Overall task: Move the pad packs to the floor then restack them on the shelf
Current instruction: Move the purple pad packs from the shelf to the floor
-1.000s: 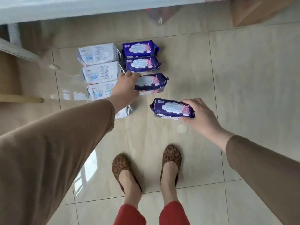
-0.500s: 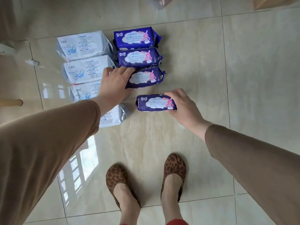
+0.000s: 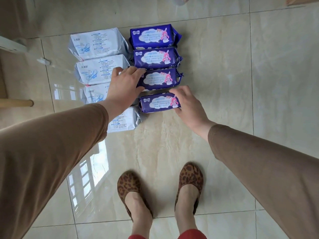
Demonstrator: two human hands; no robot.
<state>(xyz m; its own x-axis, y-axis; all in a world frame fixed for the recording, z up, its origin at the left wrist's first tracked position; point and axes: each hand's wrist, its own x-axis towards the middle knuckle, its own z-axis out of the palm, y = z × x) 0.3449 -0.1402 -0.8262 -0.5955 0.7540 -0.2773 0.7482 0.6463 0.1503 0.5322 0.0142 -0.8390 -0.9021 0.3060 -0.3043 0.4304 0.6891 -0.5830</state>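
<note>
Two columns of pad packs lie on the tiled floor. The left column holds several pale blue-white packs (image 3: pixel 99 43), partly hidden under my left arm. The right column holds several purple packs (image 3: pixel 152 36). My left hand (image 3: pixel 123 85) grips the left end of the third purple pack (image 3: pixel 162 79). My right hand (image 3: pixel 187 103) holds the right end of the nearest purple pack (image 3: pixel 158 102), which sits on the floor just below the third one.
My two feet in leopard-print shoes (image 3: pixel 131 188) stand on the tiles below the packs. A wooden furniture leg (image 3: pixel 16 102) and a white frame edge (image 3: pixel 10 45) sit at the left. A cardboard corner (image 3: pixel 302 1) shows at the top right.
My right hand has carried the nearest purple pack up and left, setting it close under the third purple pack. My left hand stays on the third pack. The camera has tilted down.
</note>
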